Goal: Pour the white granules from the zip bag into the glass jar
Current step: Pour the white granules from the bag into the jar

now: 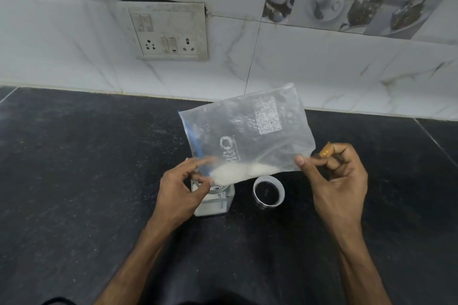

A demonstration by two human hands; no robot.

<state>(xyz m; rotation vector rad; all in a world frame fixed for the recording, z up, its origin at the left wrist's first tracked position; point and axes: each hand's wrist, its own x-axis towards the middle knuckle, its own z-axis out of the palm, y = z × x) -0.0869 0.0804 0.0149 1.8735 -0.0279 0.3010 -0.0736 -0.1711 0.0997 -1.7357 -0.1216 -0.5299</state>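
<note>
Dark stone worktop (86, 168) runs to a white tiled wall with a switch plate (168, 31) above the rear edge. Clear zip bag (247, 131) is held above the worktop, near its rear edge, tilted – zip end lowest, at the left. Left hand (178, 188) grip pinches that end over the glass jar (218, 202); right hand (339, 181) grip pinches the opposite corner while grasping a wooden-handled object (326, 150). White granules (243, 171) lie along the bag's lower edge. A white lid (269, 190) sits just beside the jar.

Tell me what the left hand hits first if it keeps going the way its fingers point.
Probably the zip bag: the left hand points up-right, fingers already pinching the bag's blue zip edge over the glass jar. Beyond lies the granule pile. Depth is unclear.
</note>
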